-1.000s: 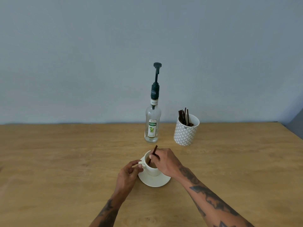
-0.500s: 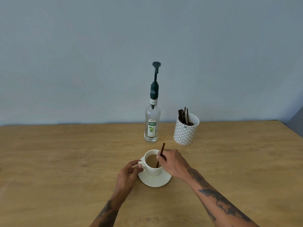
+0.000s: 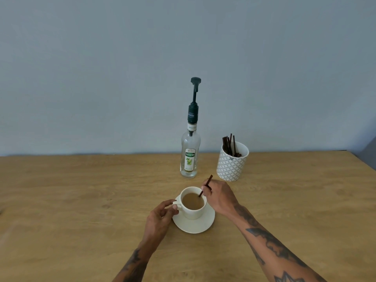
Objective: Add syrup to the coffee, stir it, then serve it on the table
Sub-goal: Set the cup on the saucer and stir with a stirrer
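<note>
Coffee cup (image 3: 192,204) sits on its saucer (image 3: 196,224) mid-desk (image 3: 71,200), unmoved. The left hand (image 3: 160,217) still pinches the handle. The right hand (image 3: 218,195), closed on the brown stir stick (image 3: 205,186), has shifted right; the stick now dips at the rim's right side.

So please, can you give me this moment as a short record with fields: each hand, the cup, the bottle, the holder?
left hand: pinches handle of white ceramic cup
right hand: holds dark brown stir stick, tip in the milky coffee
cup: on white saucer
clear glass syrup bottle with green pump: upright behind cup
patterned white holder: contains spare sticks
</note>
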